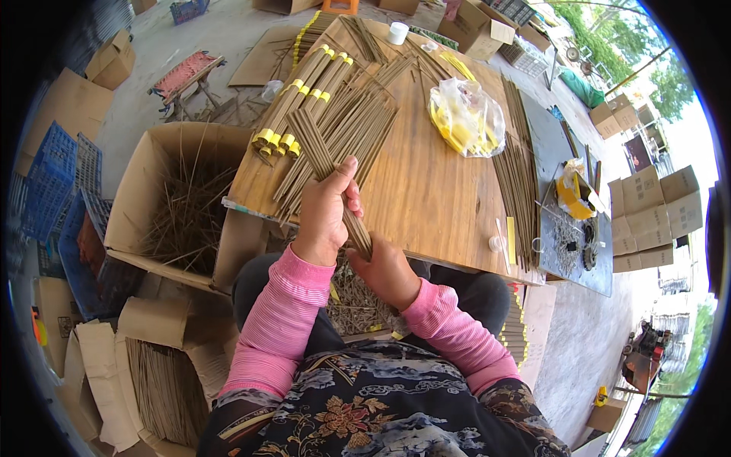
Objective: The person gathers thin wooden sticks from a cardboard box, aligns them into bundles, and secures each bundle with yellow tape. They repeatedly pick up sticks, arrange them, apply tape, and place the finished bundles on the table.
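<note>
A bundle of thin brown incense sticks [311,142] slants up and to the left over the near left part of the wooden table [434,198]. My left hand [326,209] is closed around its middle. At the lower end, my right hand [386,274] wraps round the sticks, its fingers partly hidden behind them. Under and beyond the bundle lies a loose spread of brown sticks [369,114]. Several finished-looking rolls of sticks with yellow bands [295,99] lie to the left of that spread.
A clear plastic bag of yellow strips [467,118] and a white lidded jar [397,33] stand on the table. More sticks [518,183] line its right side, by a dark board [560,148]. Cardboard boxes of sticks [171,198] flank my left; a red-topped stool [186,75] stands beyond.
</note>
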`<state>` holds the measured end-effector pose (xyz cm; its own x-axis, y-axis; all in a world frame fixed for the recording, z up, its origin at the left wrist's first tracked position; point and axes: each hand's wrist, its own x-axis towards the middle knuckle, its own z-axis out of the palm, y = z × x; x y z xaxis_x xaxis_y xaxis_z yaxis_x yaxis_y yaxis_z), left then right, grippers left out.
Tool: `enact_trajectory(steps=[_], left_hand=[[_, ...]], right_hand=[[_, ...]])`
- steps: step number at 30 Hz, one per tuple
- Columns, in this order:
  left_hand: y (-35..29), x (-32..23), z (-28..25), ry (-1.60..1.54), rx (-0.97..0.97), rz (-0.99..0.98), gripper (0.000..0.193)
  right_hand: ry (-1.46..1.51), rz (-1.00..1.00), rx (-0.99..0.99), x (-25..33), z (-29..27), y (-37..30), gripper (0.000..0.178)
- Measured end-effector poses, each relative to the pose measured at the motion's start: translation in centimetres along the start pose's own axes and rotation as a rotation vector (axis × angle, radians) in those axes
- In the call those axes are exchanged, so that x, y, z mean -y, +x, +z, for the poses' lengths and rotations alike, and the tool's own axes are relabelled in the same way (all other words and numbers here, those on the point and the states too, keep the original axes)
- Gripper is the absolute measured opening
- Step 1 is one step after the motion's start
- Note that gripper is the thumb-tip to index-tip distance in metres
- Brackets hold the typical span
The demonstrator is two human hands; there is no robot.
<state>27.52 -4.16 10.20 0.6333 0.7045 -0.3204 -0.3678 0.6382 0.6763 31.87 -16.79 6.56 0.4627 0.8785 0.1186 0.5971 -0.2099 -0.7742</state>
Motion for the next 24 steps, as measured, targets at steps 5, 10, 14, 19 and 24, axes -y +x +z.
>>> enact_trajectory(steps=[5, 10, 14, 19, 24], left_hand=[[0.7, -1.0, -1.6, -0.39, 0.499, -0.149, 0.026], [0.4, -0.5, -0.9, -0.001, 0.082, 0.013, 0.023], [0.4, -1.0, -0.8, -0.286, 0.283, -0.098, 0.033], [0.7, -0.3, -1.3, -0.152, 0.186, -0.012, 0.028], [0.6, -0.4, -1.1, -0.124, 0.178, -0.046, 0.029]], right_hand=[[1.029, 0.591, 0.718, 3.2, -3.5, 1.0, 0.024], [0.459, 0.386, 0.38, 2.4, -2.0, 0.8, 0.018], [0.724, 0.488, 0.561, 2.8, -3.0, 0.7, 0.02], [0.461, 0.43, 0.42, 2.8, -2.3, 0.6, 0.019], [0.483, 0.346, 0.382, 1.6, -1.3, 0.3, 0.02]])
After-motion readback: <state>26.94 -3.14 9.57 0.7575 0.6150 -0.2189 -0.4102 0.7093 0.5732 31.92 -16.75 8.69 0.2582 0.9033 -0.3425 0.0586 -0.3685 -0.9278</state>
